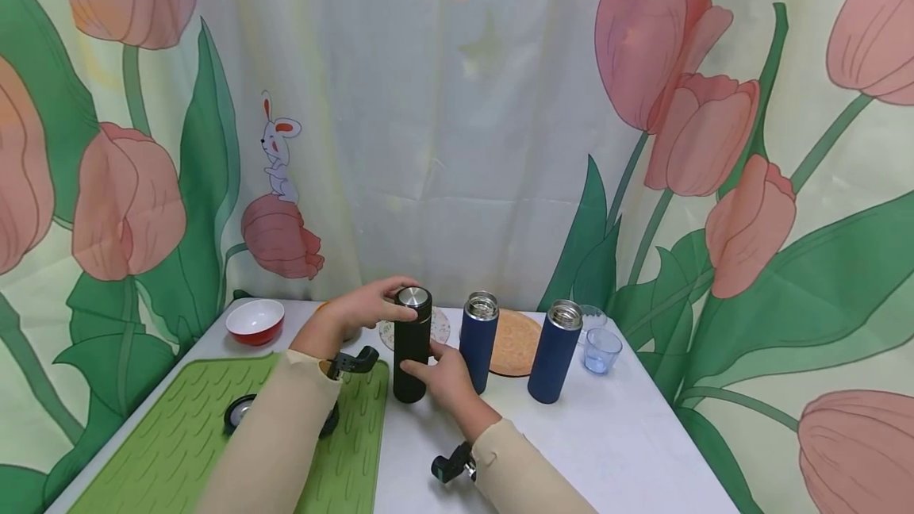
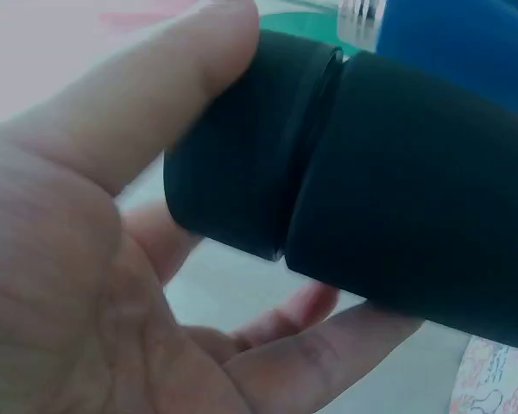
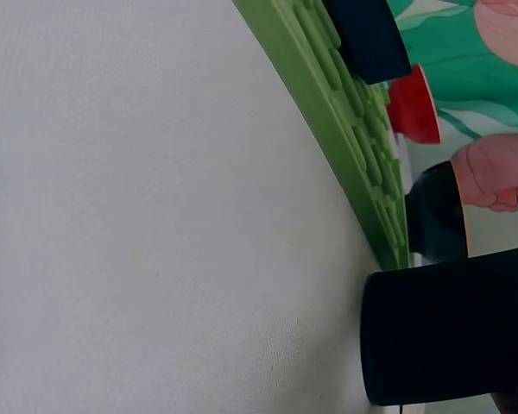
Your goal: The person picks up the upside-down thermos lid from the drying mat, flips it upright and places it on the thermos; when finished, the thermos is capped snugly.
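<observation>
A black thermos bottle [image 1: 411, 355] with a silver-topped lid stands upright on the white table, just right of the green mat. My left hand [image 1: 374, 304] grips it at the lid, thumb on one side and fingers on the other. In the left wrist view a seam runs between the lid [image 2: 233, 147] and the bottle's body. Lower down, my right hand [image 1: 450, 375] holds the body between thumb and fingers. The bottle's base [image 3: 440, 332] appears in the right wrist view, where that hand is mostly out of frame. Two lidless blue bottles [image 1: 479, 347] [image 1: 553, 359] stand to the right.
Black lids [image 1: 239, 412] lie on the green mat [image 1: 171, 435], partly behind my left sleeve. A red-and-white bowl [image 1: 255, 324] and a dark bowl [image 3: 438, 214] stand at the back left. Behind the bottles lie a patterned plate [image 1: 439, 327] and a round brown board [image 1: 517, 343]; glasses [image 1: 601, 351] stand right.
</observation>
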Demonstrator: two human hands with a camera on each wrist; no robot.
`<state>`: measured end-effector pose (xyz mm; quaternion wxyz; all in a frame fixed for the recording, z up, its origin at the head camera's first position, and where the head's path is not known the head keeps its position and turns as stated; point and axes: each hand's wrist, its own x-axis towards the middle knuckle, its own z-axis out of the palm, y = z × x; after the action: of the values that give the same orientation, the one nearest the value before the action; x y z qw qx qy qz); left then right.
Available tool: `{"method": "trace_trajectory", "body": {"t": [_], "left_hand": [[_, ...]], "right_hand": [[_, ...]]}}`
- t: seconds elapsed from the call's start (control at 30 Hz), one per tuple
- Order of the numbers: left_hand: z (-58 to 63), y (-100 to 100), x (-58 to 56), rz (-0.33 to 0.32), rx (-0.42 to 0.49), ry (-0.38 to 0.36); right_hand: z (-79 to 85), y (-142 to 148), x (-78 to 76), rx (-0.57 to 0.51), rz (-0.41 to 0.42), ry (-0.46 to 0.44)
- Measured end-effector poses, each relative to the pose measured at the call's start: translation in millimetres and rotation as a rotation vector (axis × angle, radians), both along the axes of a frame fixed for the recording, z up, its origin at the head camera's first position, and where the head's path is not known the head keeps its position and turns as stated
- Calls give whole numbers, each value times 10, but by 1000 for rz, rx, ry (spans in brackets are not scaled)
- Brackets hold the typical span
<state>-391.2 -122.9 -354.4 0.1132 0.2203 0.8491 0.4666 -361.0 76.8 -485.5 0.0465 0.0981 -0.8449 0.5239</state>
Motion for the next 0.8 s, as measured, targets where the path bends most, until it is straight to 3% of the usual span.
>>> {"method": "trace_trajectory", "body": {"t": [0.03,0.1,0.2,0.27,0.33,0.43,0.57,0.63,0.73,0.8], "left_hand": [[-2,21,8,22,-8,11],[-20,121,67,130,-30,53],[-75,352,208,367,-45,120],[-107,480,281,489,-54,164],[-123,522,315,533,-44,190],[-119,435,281,444,-20,199],[-79,204,164,192,36,116],[-50,107,109,101,63,49],[-13,48,91,58,70,-9],[-21,93,129,116,46,2]], "right_hand": [[2,0,-3,2,-1,0],[7,2,-5,5,-3,1],[15,3,-1,15,-14,-6],[29,-2,4,20,-19,-10],[38,-9,8,30,-23,-13],[47,-15,12,38,-21,-11],[41,-6,1,35,-17,7],[40,-2,-11,30,-15,18],[32,1,-19,36,-15,19],[21,2,-17,45,-13,10]]}}
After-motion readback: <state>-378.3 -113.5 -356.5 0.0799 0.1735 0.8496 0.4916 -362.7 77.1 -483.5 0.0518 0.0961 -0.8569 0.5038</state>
